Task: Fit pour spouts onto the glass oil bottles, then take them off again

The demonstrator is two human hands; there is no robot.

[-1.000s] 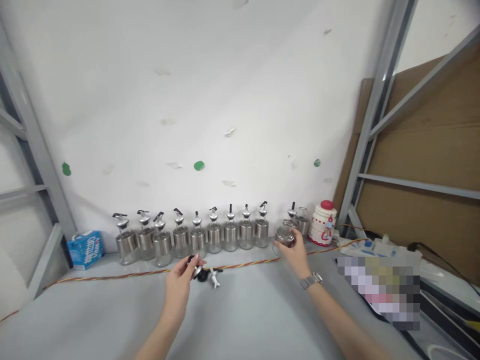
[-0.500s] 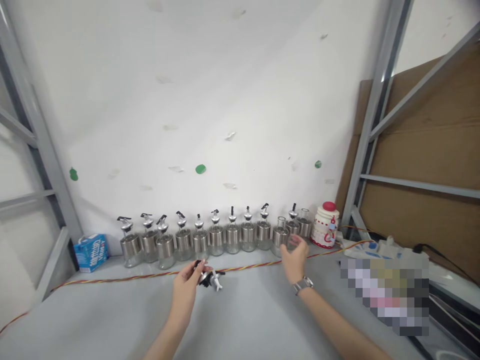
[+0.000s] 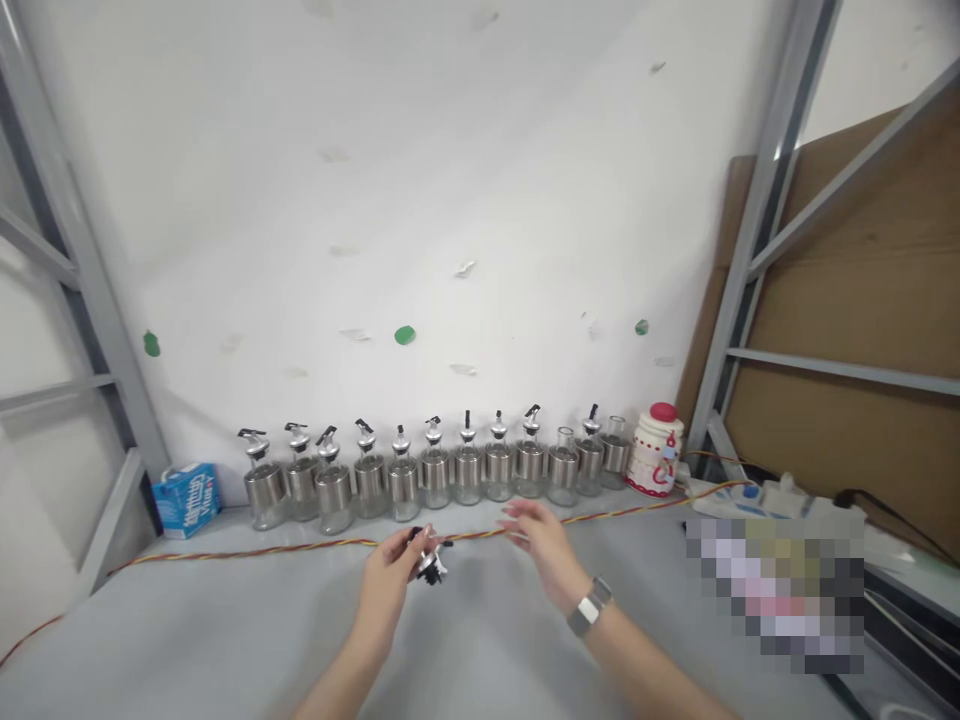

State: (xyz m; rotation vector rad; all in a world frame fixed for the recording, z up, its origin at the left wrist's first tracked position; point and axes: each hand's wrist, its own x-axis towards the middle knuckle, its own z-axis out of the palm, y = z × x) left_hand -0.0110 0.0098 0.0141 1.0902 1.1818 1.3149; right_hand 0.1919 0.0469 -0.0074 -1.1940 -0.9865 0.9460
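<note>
My left hand (image 3: 390,578) is closed around black-and-silver bottle pourers (image 3: 430,568), low over the table; how many is hard to tell. To its right, my right hand (image 3: 546,545) is in the air with fingers apart and nothing visible in them. Behind both hands runs a row of glass bottles with steel sleeves, most topped by a pourer, such as the bottle (image 3: 334,490) at left. Two have bare glass necks: one bottle (image 3: 562,468) behind my right hand and another bottle (image 3: 616,452) at the row's right end.
A twisted red-and-yellow wire (image 3: 300,549) crosses the table in front of the bottles. At left stands a blue carton (image 3: 187,500). A white-and-red jar (image 3: 651,455) ends the row at right, near a power strip (image 3: 780,497) and a blurred-out patch. Metal posts frame both sides.
My right hand has moved left and toward me, away from the bare-necked bottle, closer to my left hand. My left hand has shifted slightly right with the pourers.
</note>
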